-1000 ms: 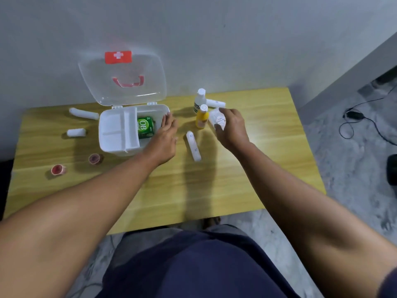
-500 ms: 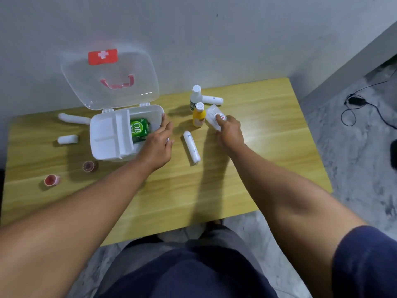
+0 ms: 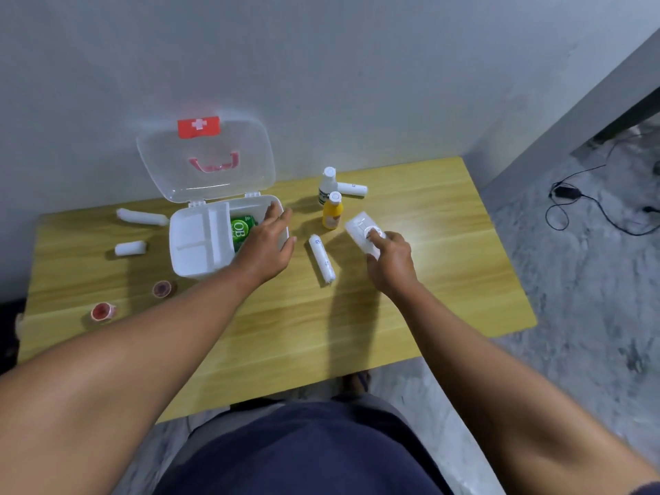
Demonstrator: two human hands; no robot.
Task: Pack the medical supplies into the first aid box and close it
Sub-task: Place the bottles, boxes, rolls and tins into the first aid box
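Observation:
The white first aid box (image 3: 194,244) stands open on the wooden table (image 3: 446,280), its clear lid (image 3: 207,162) upright against the wall. A green carton (image 3: 243,228) lies inside. My left hand (image 3: 268,244) rests on the box's right rim with fingers spread. My right hand (image 3: 391,260) pinches the near end of a clear packet (image 3: 359,226) that lies on the table. Between my hands lies a white roll (image 3: 322,259). A yellow bottle (image 3: 333,212), a white bottle (image 3: 328,184) and a white tube (image 3: 351,189) stand or lie behind.
Left of the box lie a long white roll (image 3: 141,216) and a short one (image 3: 129,248). Two small red tape rolls (image 3: 162,289) (image 3: 103,311) sit near the front left. The wall is right behind the table; cables lie on the floor at right.
My right hand has lowered the clear packet from the air onto the table, right of the yellow bottle. My left hand stays at the box's right rim.

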